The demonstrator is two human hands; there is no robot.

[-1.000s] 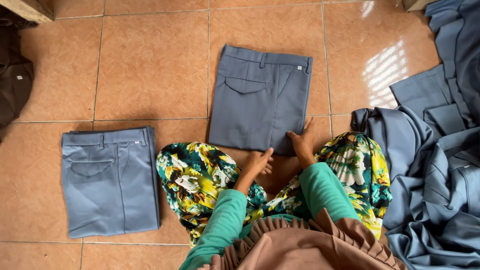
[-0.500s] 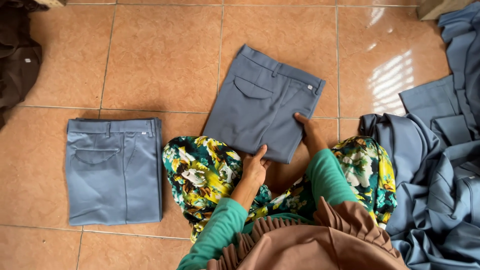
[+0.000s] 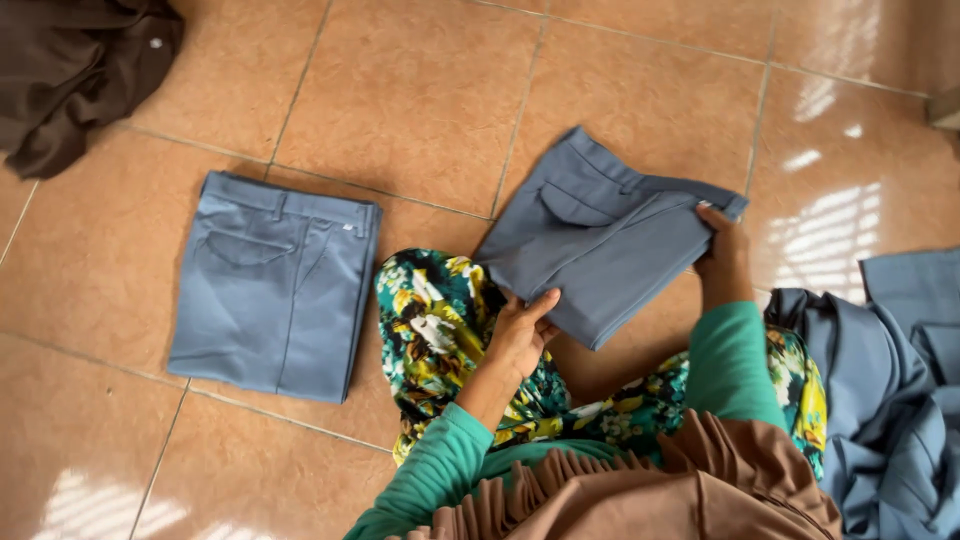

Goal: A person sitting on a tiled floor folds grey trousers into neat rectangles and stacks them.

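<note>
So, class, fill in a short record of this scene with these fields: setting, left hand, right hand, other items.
setting: tiled floor, person seated, seen from above
left hand: on near edge of folded blue-grey trousers
right hand: gripping the trousers' far right corner
other items: second folded trousers at left; dark brown garment top left; heap of blue cloth at right

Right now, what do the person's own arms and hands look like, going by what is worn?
Both arms wear long, plain green sleeves ending at the wrists. The left hand and right hand are bare: no gloves, and no rings, watch or bracelets that I can see. A pleated brown cloth hangs over the upper arms near the camera.
</note>
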